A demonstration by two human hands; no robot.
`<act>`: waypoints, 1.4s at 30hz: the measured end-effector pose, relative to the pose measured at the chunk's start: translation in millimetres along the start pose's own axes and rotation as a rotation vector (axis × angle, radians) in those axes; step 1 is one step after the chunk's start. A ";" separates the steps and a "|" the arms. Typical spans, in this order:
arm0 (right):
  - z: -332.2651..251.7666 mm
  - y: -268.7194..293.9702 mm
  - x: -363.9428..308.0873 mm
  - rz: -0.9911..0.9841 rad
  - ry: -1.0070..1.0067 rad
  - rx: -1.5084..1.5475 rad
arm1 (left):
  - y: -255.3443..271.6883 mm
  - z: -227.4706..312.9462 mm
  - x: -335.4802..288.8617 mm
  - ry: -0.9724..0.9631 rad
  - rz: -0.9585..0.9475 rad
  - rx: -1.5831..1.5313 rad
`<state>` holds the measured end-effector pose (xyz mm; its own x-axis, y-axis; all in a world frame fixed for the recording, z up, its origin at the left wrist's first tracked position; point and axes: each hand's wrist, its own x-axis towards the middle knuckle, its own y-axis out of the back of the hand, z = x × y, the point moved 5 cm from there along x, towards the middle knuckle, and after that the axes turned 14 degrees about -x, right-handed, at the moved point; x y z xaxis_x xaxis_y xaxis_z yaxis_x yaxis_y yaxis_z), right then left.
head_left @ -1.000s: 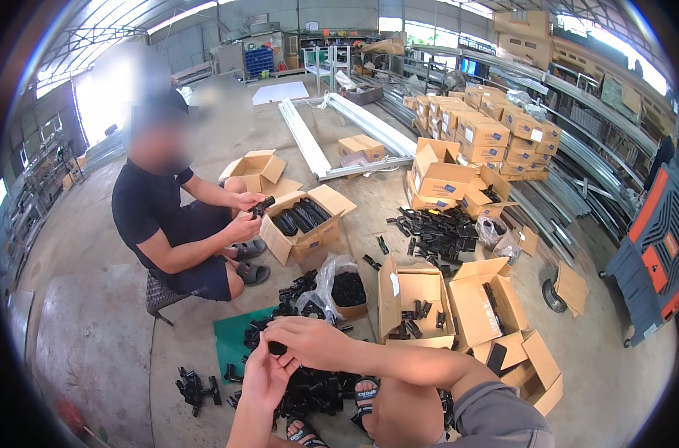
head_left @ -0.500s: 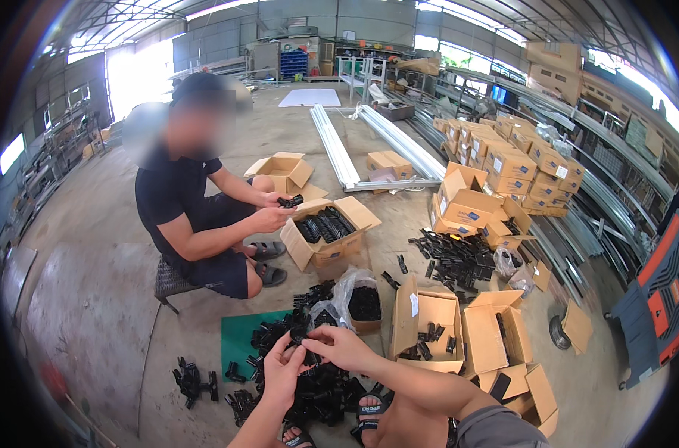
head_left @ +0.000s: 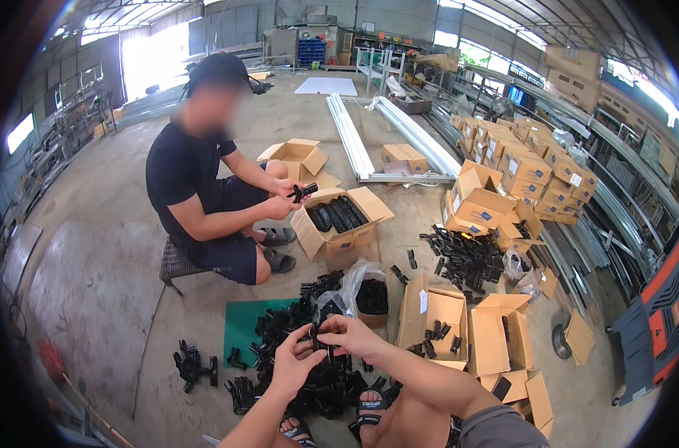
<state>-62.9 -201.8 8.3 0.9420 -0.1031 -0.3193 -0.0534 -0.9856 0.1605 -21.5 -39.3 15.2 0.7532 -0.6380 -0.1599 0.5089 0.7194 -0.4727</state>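
Observation:
My left hand [head_left: 296, 364] and my right hand [head_left: 352, 336] meet low in the middle of the view. Between their fingertips they grip a small black plastic fitting [head_left: 315, 334], partly hidden by the fingers. Beneath the hands lies a heap of similar black fittings [head_left: 276, 322], spilling over a green sheet [head_left: 239, 322] on the floor. Just beyond my hands stands a box of small black parts [head_left: 372, 296] with a clear plastic bag [head_left: 348, 290] at its side.
At the left a seated co-worker [head_left: 197, 172] holds another black fitting [head_left: 302, 193] beside an open carton [head_left: 352, 239] of black parts. Open cartons [head_left: 491, 347] and a second pile of fittings [head_left: 466, 257] are to my right. Stacked boxes [head_left: 526, 168] and white metal profiles [head_left: 350, 138] lie farther off.
The whole view has shifted a little, so the scene sits farther right. The fitting in my fingers has turned more upright. The co-worker's hands have turned their fitting too.

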 end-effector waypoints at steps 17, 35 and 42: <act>5.5 6.3 -8.6 -0.235 -0.019 0.118 | 9.6 -6.5 -4.4 0.098 -0.076 0.076; 7.0 21.8 -11.9 0.034 -0.155 0.135 | -9.3 5.7 -19.7 0.118 -0.011 -0.077; 16.9 30.7 -4.4 -0.048 -0.146 0.335 | -9.5 1.9 -15.1 0.190 -0.085 -0.179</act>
<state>-74.3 -233.8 -1.2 0.8900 -0.0499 -0.4532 -0.1386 -0.9766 -0.1646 -36.9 -36.0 23.8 0.6105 -0.7463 -0.2653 0.4727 0.6120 -0.6340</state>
